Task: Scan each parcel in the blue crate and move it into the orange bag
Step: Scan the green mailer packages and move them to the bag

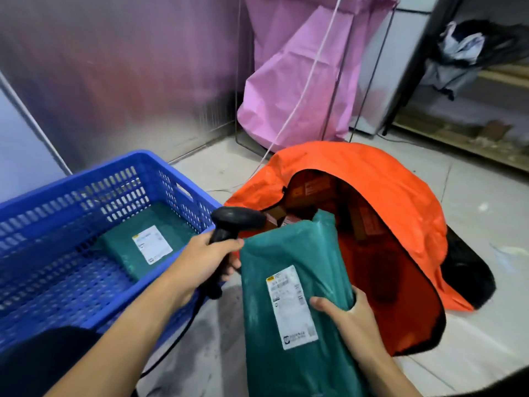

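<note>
We found one green parcel point(289, 253) held upright at the mouth of the orange bag point(372, 173), label facing us. The right hand point(346, 313) gripped its lower right edge, thumb across the front. The left hand point(211, 259) was curled round the handle of a black scanner point(234, 222), just beside the parcel's top. A second green parcel point(137, 247) lay label-up in the blue crate point(86, 179).

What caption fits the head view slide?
Left hand grips a scanner, right hand holds a green parcel at the mouth of the orange bag; a second parcel lies in the blue crate.
</note>
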The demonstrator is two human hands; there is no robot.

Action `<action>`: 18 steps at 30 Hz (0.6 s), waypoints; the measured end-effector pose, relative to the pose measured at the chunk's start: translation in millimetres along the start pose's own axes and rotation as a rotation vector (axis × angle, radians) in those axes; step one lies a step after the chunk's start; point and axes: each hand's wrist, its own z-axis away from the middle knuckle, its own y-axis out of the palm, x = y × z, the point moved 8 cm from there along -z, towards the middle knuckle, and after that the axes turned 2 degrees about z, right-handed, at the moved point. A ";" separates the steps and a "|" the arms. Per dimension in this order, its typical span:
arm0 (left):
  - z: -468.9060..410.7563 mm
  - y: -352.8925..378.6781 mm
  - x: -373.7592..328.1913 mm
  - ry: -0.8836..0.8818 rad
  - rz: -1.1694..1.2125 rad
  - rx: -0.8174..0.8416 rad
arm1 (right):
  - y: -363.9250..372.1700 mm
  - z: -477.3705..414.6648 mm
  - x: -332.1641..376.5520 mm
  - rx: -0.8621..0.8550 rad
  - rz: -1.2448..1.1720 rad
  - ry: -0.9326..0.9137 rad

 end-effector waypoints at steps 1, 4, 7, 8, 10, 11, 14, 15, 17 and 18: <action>-6.2 5.4 6.0 -0.017 -0.039 0.036 | -2.9 -5.9 -7.6 -0.024 -0.025 0.039; -19.9 15.8 23.1 -0.033 -0.094 0.057 | -16.2 -19.9 -33.9 -0.086 -0.117 0.141; -33.2 21.8 37.3 -0.079 -0.055 0.045 | -20.2 -29.9 -57.1 -0.090 -0.239 0.267; -35.9 24.8 41.9 -0.099 -0.032 0.047 | -19.1 -31.9 -65.5 -0.078 -0.277 0.307; -41.5 33.0 49.9 -0.131 -0.014 0.062 | -17.5 -33.6 -77.0 -0.067 -0.310 0.370; -43.4 35.4 51.7 -0.137 -0.018 0.065 | -17.1 -35.1 -81.2 -0.076 -0.313 0.387; -51.0 45.8 49.7 -0.122 -0.031 0.062 | -10.1 -37.6 -91.8 -0.073 -0.370 0.436; -52.6 47.7 47.1 -0.112 -0.031 0.058 | -7.7 -40.6 -96.3 -0.078 -0.391 0.435; -56.4 51.2 40.0 -0.086 -0.025 0.046 | -4.2 -48.3 -97.7 -0.098 -0.432 0.418; -57.5 51.7 35.8 -0.073 -0.026 0.038 | -4.7 -52.8 -96.7 -0.112 -0.437 0.417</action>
